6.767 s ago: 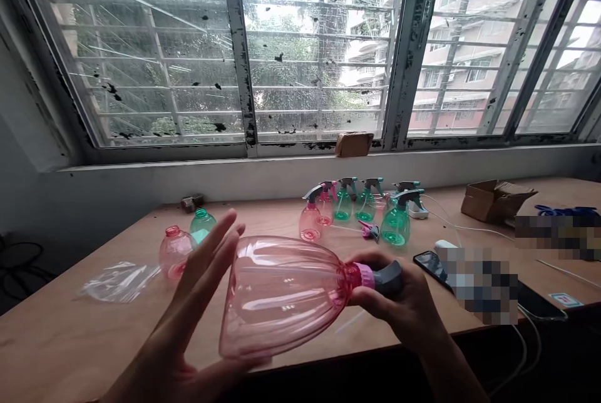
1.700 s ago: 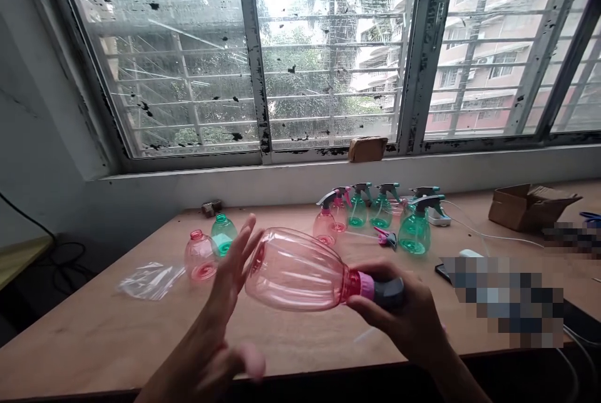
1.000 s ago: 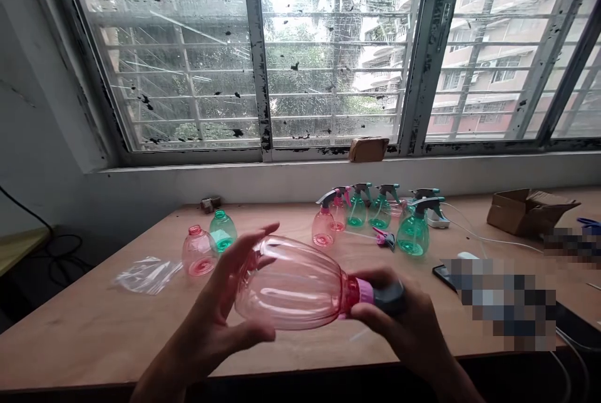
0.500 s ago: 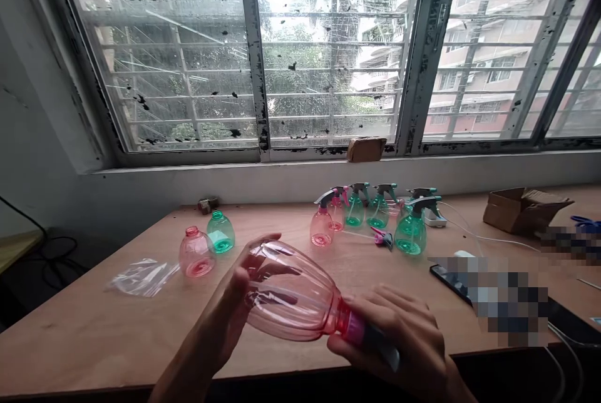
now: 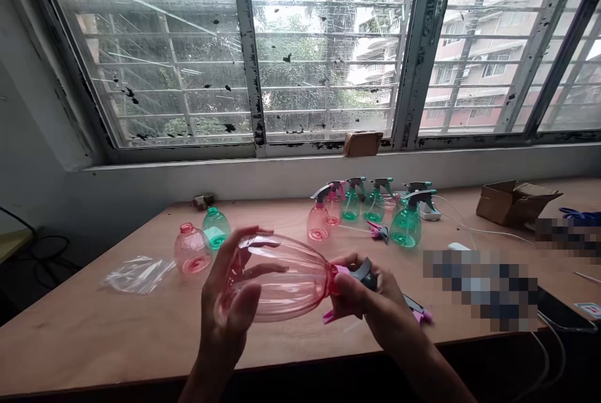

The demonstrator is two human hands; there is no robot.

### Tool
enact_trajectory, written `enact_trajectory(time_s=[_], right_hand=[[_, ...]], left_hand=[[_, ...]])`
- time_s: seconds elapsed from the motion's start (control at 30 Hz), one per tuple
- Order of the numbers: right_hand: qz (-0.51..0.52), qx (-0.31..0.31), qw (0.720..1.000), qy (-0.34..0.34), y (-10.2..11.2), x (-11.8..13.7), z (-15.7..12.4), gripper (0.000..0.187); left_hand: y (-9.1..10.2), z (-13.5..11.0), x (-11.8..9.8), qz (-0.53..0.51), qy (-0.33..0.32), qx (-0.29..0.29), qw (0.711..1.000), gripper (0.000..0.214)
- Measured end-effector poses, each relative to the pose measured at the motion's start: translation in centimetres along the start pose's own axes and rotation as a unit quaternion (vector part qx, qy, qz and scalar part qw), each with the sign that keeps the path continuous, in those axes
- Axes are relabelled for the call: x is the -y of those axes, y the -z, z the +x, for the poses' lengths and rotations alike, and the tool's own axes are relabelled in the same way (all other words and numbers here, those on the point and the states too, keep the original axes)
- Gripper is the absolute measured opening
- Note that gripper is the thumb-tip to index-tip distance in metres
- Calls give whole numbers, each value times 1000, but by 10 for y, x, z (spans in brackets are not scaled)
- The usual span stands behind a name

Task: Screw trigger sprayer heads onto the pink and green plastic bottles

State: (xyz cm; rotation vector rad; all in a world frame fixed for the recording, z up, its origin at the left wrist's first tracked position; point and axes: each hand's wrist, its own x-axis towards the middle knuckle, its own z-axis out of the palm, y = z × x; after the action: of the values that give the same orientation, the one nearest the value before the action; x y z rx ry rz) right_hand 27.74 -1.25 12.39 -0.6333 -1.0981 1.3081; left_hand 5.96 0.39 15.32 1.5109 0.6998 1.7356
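In the head view a clear pink spray bottle (image 5: 293, 278) lies on its side in the air above the table. My left hand (image 5: 230, 290) is wrapped round its base end, fingers behind and thumb in front. At the neck, my right hand (image 5: 366, 296) grips the dark grey spray head (image 5: 366, 273) with its pink collar; the pink trigger (image 5: 328, 316) points down. A loose pink and grey spray head (image 5: 419, 311) lies on the table, partly hidden behind my right wrist.
An open pink bottle (image 5: 192, 249), an open green bottle (image 5: 216, 228) and clear plastic bags (image 5: 138, 275) lie left. Several bottles with spray heads, like the green one (image 5: 405, 228), stand behind. Another loose spray head (image 5: 378, 232) and a cardboard box (image 5: 511, 203) are right.
The bottle has turned nearer to level, and its trigger now shows below. My right hand has shifted left and up around the spray head. The loose spray head behind my right wrist has come into view.
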Motion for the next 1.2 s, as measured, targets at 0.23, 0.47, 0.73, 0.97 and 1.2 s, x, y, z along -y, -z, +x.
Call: enact_trajectory(time_s=[0.23, 0.47, 0.73, 0.97, 1.2], right_hand=[[-90, -39, 994, 48, 12, 21, -25, 40], [-52, 155, 975, 153, 31, 26, -14, 81], [-188, -73, 946, 253, 17, -5, 5, 103], [-249, -110, 953, 134, 69, 3, 38, 134], [-462, -197, 858, 107, 153, -9, 76, 148]], left_hand=[[-2, -2, 0, 32, -98, 71, 992, 59], [24, 16, 21, 16, 6, 117, 993, 73], [-2, 0, 27, 186, 51, 248, 950, 76], [17, 17, 49, 361, 40, 336, 869, 120], [106, 80, 75, 521, -4, -55, 852, 93]])
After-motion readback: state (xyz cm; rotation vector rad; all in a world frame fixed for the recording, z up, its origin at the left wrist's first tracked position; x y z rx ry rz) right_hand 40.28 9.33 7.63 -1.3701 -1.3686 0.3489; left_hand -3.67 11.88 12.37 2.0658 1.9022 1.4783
